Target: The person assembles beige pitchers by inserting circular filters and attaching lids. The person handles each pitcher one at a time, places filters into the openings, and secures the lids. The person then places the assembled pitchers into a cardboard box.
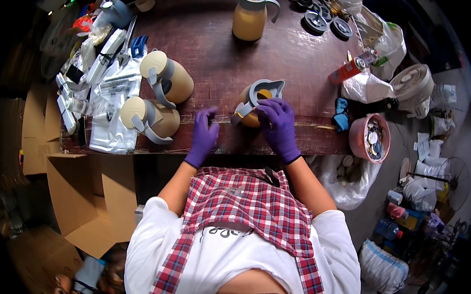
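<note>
Your dark wooden tabletop (209, 34) carries four tan plastic jugs with grey lids. Two finished-looking tan jugs (167, 79) lie on their sides near the left edge, and one tan jug (250, 17) stands upright at the far edge. The tan jug with the grey spouted collar (256, 103) stands at the near edge, long axis vertical, spout toward the far right, handle toward you; I judge its lid work unfinished. Your right hand (275, 125) grips its collar. Your left hand (204, 132) hovers just beside it, loosely curled, holding nothing.
</note>
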Tool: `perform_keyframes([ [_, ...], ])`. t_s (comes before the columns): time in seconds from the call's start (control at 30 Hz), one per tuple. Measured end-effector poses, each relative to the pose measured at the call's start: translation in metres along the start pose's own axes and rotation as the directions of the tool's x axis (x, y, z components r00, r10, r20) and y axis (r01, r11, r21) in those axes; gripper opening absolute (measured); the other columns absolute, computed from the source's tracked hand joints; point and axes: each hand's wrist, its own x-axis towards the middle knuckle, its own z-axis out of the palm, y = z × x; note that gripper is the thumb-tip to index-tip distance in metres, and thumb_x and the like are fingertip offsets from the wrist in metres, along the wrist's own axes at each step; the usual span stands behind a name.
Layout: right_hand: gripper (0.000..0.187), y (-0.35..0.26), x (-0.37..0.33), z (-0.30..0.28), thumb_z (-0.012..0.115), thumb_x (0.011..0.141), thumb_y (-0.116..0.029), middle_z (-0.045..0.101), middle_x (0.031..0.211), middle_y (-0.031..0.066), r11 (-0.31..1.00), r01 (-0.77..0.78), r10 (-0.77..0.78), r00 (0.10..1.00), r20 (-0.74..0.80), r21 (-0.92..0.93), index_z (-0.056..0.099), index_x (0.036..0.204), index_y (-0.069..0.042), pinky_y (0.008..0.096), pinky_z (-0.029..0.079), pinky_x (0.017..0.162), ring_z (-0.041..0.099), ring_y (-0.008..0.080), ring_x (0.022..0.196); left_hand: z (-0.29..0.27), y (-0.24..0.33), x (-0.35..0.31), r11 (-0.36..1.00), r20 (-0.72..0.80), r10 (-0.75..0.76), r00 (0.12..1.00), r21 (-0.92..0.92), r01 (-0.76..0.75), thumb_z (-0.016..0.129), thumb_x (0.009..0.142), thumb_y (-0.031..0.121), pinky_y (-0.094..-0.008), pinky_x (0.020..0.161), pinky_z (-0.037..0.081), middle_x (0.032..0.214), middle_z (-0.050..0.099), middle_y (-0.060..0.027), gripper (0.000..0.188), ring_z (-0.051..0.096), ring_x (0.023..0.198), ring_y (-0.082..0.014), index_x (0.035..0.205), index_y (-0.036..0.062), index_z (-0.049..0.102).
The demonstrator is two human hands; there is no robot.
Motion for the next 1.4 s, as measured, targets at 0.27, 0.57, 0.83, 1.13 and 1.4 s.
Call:
perform_keyframes([
  [0.27, 0.016, -0.008, 0.026, 0.011, 0.072, 0.077, -0.006, 0.071, 0.104, 0.0057, 0.975, 0.137, -0.137, 0.99, -0.014, 0.174, 0.067, 0.092, -0.011, 0.0431, 0.051, 0.093, 0.065, 0.0289, 0.106, -0.002, 0.064, -0.005, 0.975, 0.121, -0.21, 0.97, -0.047, 0.217, 0.065, 0.094, 0.012, -0.0366, 0.095, 0.046, 0.118, 0.058, -0.0113, 0.045, 0.056, 0.109, -0.022, 0.136, 0.0049, 0.052],
  [0.57, 0.033, 0.001, -0.043, -0.049, 0.062, 0.083, 0.004, 0.065, 0.132, 0.0097, 0.887, -0.108, 0.157, 0.985, -0.074, 0.45, 0.069, 0.113, -0.008, 0.0443, 0.043, 0.11, 0.058, 0.0326, 0.127, -0.005, 0.059, 0.012, 0.971, -0.029, -0.21, 0.977, -0.12, 0.205, 0.055, 0.105, 0.022, -0.034, 0.099, 0.043, 0.126, 0.053, -0.0129, 0.043, 0.051, 0.113, -0.0187, 0.137, -0.0029, 0.044],
  [0.83, 0.023, 0.197, -0.355, -0.111, 0.055, 0.09, -0.006, 0.071, 0.106, 0.016, 0.355, -0.904, 0.769, 0.138, -0.624, 0.238, 0.069, 0.107, -0.003, 0.0394, 0.052, 0.094, 0.067, 0.0313, 0.1, -0.072, 0.044, 0.016, 0.907, -0.068, -0.415, 0.907, -0.105, 0.407, 0.055, 0.105, 0.025, -0.0303, 0.08, 0.053, 0.116, 0.054, -0.0112, 0.047, 0.057, 0.096, -0.0164, 0.137, -0.0052, 0.038],
  [1.13, 0.045, 0.276, -0.423, -0.166, 0.068, 0.086, -0.028, 0.064, 0.13, 0.0195, -0.165, -0.899, 0.982, -0.114, -0.148, -0.405, 0.065, 0.126, -0.007, 0.0439, 0.053, 0.096, 0.065, 0.037, 0.114, -0.155, 0.085, -0.004, 0.875, -0.281, -0.334, 0.9, 0.261, 0.407, 0.064, 0.101, 0.022, -0.0356, 0.09, 0.053, 0.139, 0.044, -0.0175, 0.071, 0.055, 0.116, -0.0243, 0.155, 0.0026, 0.021],
  [1.4, 0.095, 0.228, -0.389, -0.181, 0.086, 0.066, -0.046, 0.051, 0.146, 0.0183, 0.035, -0.74, 0.999, 0.015, 0.036, -0.672, 0.046, 0.144, -0.007, 0.041, 0.041, 0.113, 0.05, 0.0332, 0.134, -0.165, 0.054, -0.035, 0.536, 0.385, -0.193, 0.903, 0.812, -0.232, 0.064, 0.091, 0.017, -0.048, 0.105, 0.04, 0.131, 0.058, -0.028, 0.048, 0.052, 0.12, -0.0453, 0.136, 0.002, 0.057],
])
